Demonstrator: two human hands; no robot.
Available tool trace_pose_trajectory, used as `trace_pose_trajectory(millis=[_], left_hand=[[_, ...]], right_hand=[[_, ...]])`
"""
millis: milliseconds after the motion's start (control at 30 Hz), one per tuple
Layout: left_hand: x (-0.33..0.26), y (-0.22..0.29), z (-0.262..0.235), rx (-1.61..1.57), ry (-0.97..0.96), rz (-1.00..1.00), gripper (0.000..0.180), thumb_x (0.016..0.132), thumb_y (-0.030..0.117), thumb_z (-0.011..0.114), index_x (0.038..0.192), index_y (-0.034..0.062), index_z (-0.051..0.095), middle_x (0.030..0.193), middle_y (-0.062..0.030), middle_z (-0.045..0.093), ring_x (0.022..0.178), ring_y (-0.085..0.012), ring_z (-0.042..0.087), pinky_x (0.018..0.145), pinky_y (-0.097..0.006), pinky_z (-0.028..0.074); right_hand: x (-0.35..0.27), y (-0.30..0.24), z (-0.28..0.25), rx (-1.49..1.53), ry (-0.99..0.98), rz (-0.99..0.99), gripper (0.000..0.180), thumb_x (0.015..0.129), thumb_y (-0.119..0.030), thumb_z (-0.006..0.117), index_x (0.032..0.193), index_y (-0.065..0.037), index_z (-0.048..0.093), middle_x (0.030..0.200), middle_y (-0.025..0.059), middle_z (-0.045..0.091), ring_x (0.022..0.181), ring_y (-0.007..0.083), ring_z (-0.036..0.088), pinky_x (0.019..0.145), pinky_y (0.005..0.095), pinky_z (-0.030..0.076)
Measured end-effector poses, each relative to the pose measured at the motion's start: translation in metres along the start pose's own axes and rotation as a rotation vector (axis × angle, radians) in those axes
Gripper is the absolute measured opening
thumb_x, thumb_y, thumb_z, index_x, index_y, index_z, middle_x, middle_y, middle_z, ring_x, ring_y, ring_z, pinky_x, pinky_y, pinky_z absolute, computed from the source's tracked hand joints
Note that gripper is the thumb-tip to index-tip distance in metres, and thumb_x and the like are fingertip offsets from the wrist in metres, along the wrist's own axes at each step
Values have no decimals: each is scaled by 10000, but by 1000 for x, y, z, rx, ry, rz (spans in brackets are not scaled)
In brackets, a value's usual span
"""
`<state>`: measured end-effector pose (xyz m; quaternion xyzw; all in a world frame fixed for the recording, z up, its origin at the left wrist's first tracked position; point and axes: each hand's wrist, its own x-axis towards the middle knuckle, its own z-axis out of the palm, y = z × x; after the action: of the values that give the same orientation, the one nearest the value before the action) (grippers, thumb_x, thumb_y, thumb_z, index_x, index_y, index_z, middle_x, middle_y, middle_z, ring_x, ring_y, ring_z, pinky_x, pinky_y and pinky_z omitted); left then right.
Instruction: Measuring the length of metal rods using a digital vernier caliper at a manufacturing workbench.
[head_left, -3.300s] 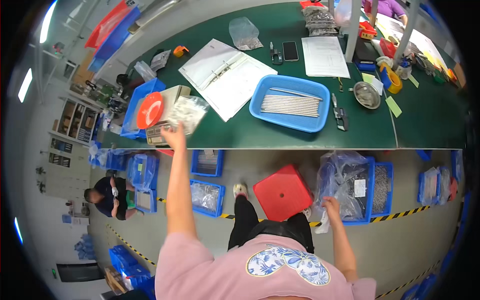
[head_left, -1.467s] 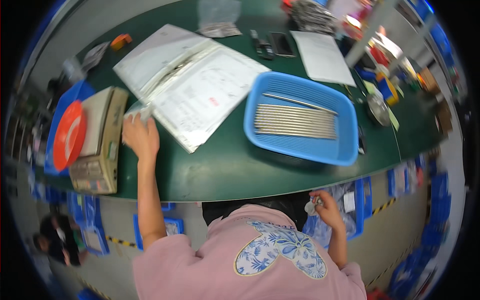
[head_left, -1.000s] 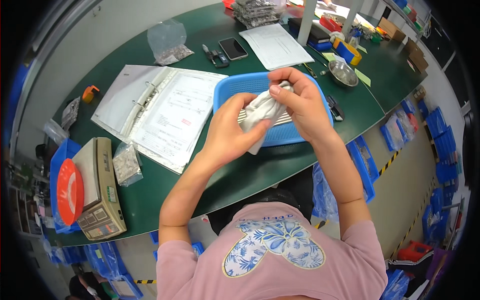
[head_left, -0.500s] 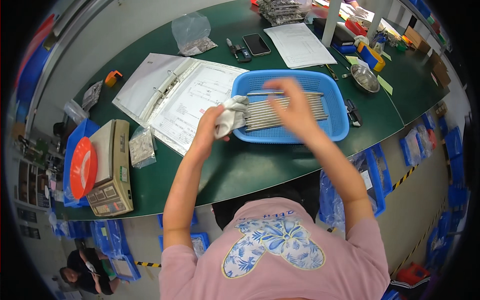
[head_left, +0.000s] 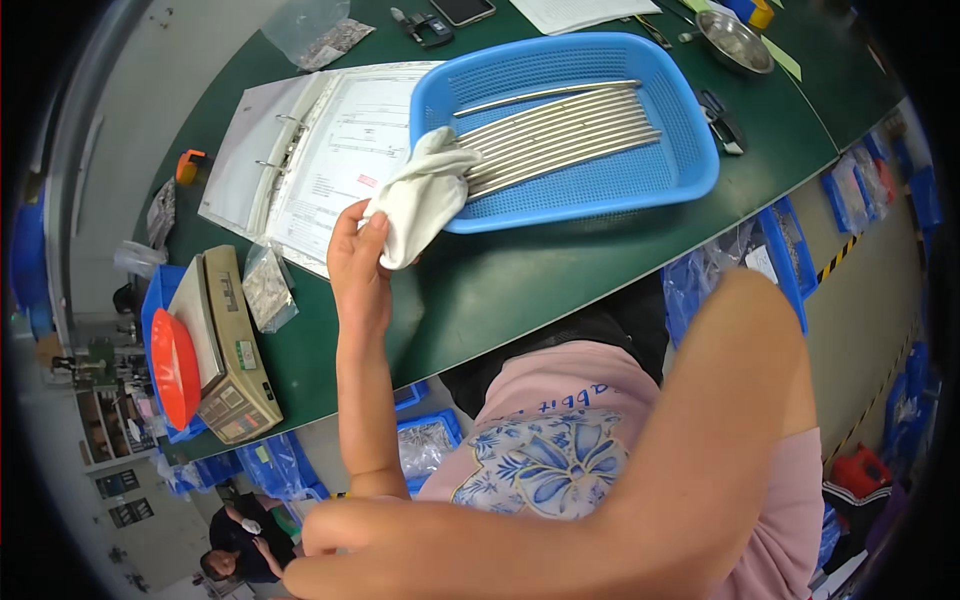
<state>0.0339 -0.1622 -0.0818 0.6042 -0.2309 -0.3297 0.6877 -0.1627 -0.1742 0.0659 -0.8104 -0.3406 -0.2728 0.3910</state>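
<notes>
My left hand (head_left: 360, 265) pinches a white glove (head_left: 412, 205) by one end, thumb on top. The glove hangs loosely, its far end overlapping the left rim of a blue plastic basket (head_left: 575, 217). Inside the basket, a row of slim metal rods (head_left: 565, 138) lies side by side; one rod (head_left: 548, 97) sits slightly apart at the far side. The glove covers the rods' left ends. My right arm is bent sharply at the elbow, bringing my right hand (head_left: 400, 540) close to the camera at the lower edge, where its fingers are mostly hidden.
An open ring binder (head_left: 345, 140) lies left of the basket. A scale (head_left: 238, 345) with an orange-red tray (head_left: 174, 370) stands at the table's left. Cutters (head_left: 722, 122) and a metal bowl (head_left: 735, 42) are on the right. A seated person (head_left: 245, 535) appears at lower left.
My right hand has left the basket and come back close to the camera. My left hand still holds the glove, which now hangs more spread out. The view has tilted downward.
</notes>
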Motion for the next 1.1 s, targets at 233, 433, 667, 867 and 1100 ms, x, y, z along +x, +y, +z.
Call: trace_pose_trajectory(millis=[233,433,667,867,1100], left_hand=[[45,26,33,-72,-247,105,223,840,240,526,939,45,482,831,-52,560,722,-108,532,651,-230,431],[51,36,106,-274,-329,135,224,808,99,557,977,-8,457,869,-78,542,782,-120,549,658,-228,465],[73,19,131,-298,-420,189,181,802,130,588,894,5,496,820,-54,546,714,-71,510,626,-194,425],[68,15,113,29,-392,410,116,774,78,595,828,14,514,721,-13,528,656,-59,484,572,-177,393],[76,17,33,14,-297,82,105,807,76,505,886,14,537,784,-51,569,724,-116,541,640,-252,449]], right_hand=[[-37,37,-15,132,341,191,74,626,-85,583,686,-42,577,681,38,555,702,176,554,619,302,438],[-87,92,-62,-116,749,691,215,627,-20,623,828,-14,547,819,35,547,756,129,532,675,253,433],[-112,144,-81,-478,919,962,290,684,-126,690,854,-13,484,783,36,528,704,60,493,596,192,414],[-116,161,-78,344,1135,1107,233,797,-221,512,889,-11,555,794,82,585,718,150,560,608,286,456],[-85,193,-75,1043,1191,838,245,851,-200,421,981,-10,506,971,109,571,919,193,550,823,349,431]])
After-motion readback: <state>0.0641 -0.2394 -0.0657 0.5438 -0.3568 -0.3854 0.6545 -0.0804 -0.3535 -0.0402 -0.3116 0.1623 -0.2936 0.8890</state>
